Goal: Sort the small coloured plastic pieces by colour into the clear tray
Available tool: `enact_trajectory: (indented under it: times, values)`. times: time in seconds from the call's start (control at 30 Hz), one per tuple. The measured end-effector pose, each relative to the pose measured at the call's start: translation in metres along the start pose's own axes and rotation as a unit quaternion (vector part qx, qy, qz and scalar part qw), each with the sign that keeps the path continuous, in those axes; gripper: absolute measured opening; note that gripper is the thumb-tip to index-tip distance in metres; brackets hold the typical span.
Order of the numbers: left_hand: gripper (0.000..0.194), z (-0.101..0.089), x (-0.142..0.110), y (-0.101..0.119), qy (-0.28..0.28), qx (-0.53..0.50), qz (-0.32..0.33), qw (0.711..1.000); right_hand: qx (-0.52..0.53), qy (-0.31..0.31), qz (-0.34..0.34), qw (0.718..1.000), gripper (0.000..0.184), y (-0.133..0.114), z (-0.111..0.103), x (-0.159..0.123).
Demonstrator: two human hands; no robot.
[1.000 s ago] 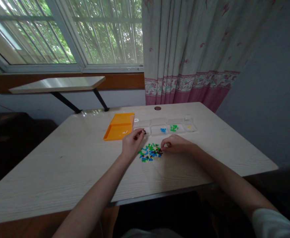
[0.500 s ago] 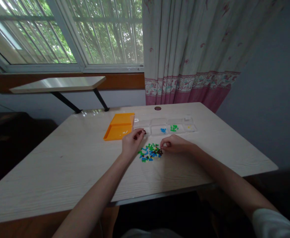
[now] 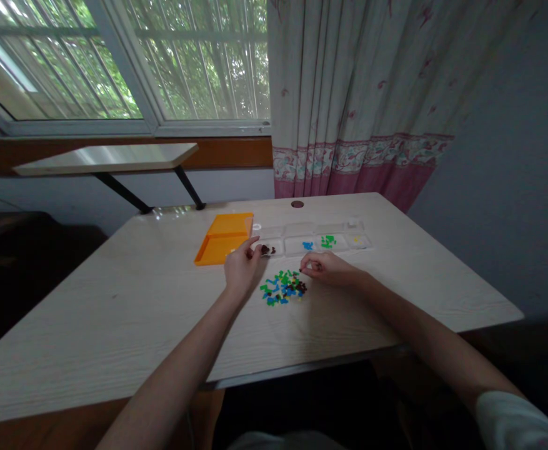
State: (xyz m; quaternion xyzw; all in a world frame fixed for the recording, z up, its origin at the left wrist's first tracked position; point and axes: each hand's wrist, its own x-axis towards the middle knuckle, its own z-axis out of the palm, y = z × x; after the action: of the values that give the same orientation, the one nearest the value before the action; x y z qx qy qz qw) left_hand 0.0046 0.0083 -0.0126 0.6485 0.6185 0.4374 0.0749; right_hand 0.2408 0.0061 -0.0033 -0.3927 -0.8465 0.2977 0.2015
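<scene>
Left hand (image 3: 242, 267) at the front left compartment of a clear tray (image 3: 293, 249), thumb and forefinger slightly parted, next to brown pieces (image 3: 265, 249) in that compartment; contact between fingertips and pieces too small to tell. Right hand (image 3: 330, 269) curled in front of the tray, with a small dark piece (image 3: 300, 270) pinched between thumb and forefinger, just above the right side of a mixed pile (image 3: 283, 289). Pile loose on the pale wooden counter (image 3: 114, 331), in green, blue, brown and yellow, with brown mostly toward the right. In the tray's front row, from left to right: brown pieces, blue pieces (image 3: 308, 245), green pieces (image 3: 328, 241) and, at the far right, a few yellow pieces (image 3: 356, 240). Left of the tray, an open orange case (image 3: 220, 247), partly behind the left hand. Toward the back of the counter, a round dark hole (image 3: 297, 204); at back left, a raised shelf (image 3: 109, 156) on black supports. Beyond, a barred window (image 3: 203, 69) and a patterned curtain (image 3: 330, 100).
</scene>
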Motion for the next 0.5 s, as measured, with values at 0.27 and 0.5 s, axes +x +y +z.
enact_trajectory:
  times: [0.27,0.5]
  values:
    - [0.021,0.008,-0.018,0.014,-0.162,-0.094,0.195,0.963,0.199,0.072,-0.005,0.977,0.031,0.004,0.016,0.008]
    - [0.02,0.008,-0.022,0.023,-0.15,-0.101,0.213,0.96,0.23,0.084,0.01,0.969,0.03,-0.002,0.02,0.01]
